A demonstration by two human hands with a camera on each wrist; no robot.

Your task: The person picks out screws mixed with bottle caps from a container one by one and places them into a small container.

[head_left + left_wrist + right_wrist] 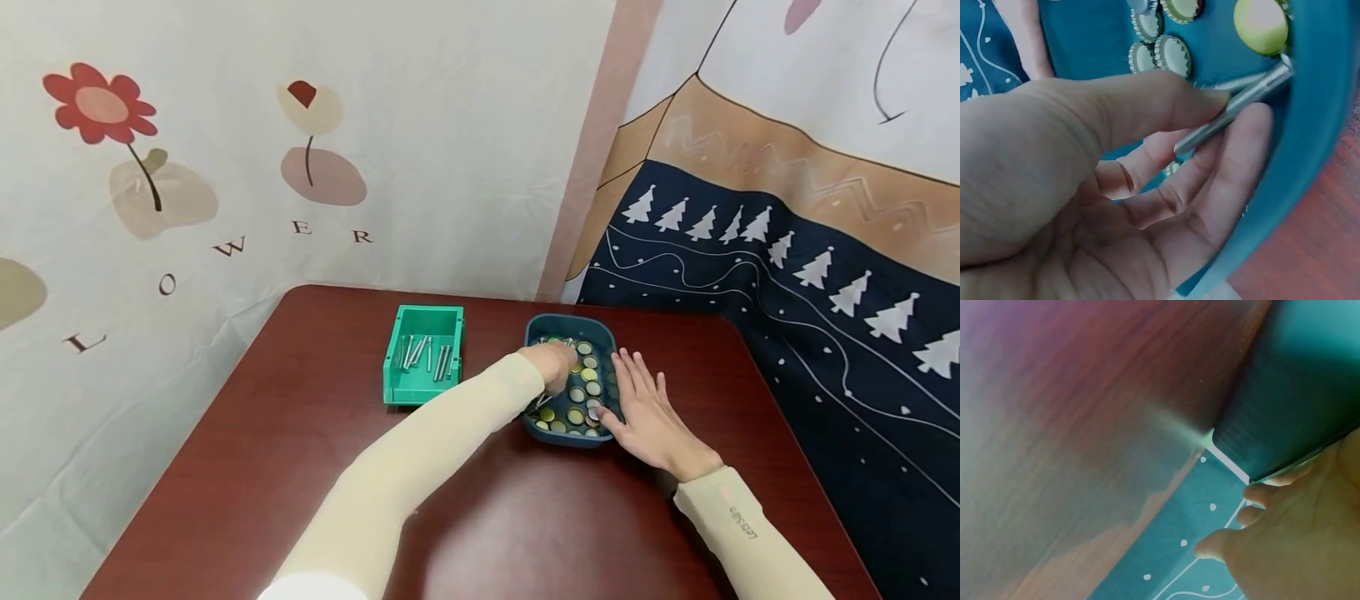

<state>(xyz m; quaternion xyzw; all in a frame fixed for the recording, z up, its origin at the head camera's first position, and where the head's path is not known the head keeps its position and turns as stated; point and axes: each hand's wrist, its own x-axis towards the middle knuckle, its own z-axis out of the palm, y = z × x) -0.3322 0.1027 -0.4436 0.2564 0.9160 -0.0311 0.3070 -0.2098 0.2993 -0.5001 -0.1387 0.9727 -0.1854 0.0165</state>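
1. I have the left arm extended, its hand (553, 368) dipped into the blue tray (570, 440), thumb and fingers pinching a bolt (1244, 100).
2. That bolt slants inside the tray, near bottle caps (576, 416).
3. My right hand (654, 423) is unclenched, fingers straight along the tray's right side.

The room's type is unclear; cream flower-printed fabric (457, 142) and navy tree-printed fabric (817, 350) border a reddish-brown wood-grained table (300, 417).

"LOWER" on lt wall cloth (442, 142); rt sleeve (750, 533) txt unclear.
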